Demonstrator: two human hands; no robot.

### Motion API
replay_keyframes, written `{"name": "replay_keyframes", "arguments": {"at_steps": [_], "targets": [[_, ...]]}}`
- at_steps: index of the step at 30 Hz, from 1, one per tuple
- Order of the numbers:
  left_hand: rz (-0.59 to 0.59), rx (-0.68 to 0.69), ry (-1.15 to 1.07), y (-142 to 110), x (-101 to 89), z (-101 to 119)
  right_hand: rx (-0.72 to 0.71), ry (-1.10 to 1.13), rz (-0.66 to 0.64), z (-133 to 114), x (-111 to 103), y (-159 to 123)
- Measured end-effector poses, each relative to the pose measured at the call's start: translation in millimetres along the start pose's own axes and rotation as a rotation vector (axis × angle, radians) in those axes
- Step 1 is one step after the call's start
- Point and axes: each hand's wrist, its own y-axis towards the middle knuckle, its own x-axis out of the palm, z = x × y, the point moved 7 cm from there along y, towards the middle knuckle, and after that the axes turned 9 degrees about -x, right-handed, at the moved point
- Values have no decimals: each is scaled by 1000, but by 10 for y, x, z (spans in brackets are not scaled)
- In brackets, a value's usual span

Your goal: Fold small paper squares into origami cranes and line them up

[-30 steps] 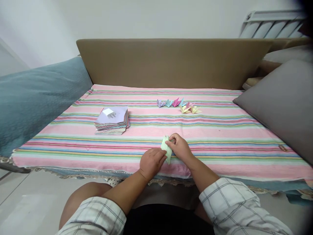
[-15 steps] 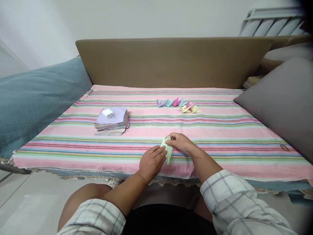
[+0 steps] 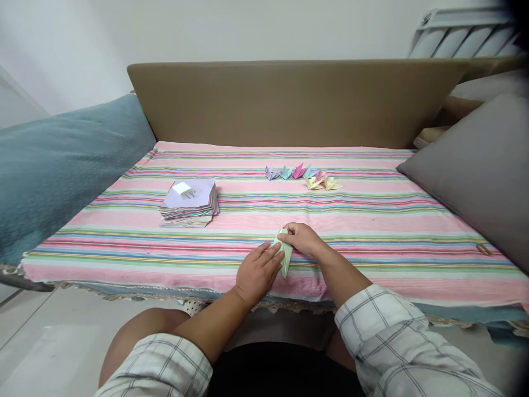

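A pale green folded sheet of origami paper lies on the striped cloth in front of me, its pointed end toward me. My left hand rests flat from the left, its fingers stretched out over the paper and pressing on it. At the far end of the paper, my right hand pinches its upper part between thumb and fingers. Beyond my hands sit several folded paper cranes, among them a magenta crane, a purple crane and a yellow crane.
On the left, a stack of square paper sheets carries a white plug adapter. The striped cloth covers the seat. A brown backrest stands behind, a blue armrest left, a grey cushion right.
My right thumb and fingers have shifted slightly left over the top of the green paper, and its far end looks more folded over. My left hand stays nearly in place.
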Motion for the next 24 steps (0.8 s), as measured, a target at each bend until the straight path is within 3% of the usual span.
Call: {"name": "replay_keyframes", "arguments": {"at_steps": [5,14,24], "targets": [[-72,-37,58,8,48,5,0,-61,12,3,-2,-3],[-75,-94,115,-5,34,0,-23,-145,32,31,25,2],[-26,-51,111,-38,19,16,37,120,-77,36,39,-48]]}}
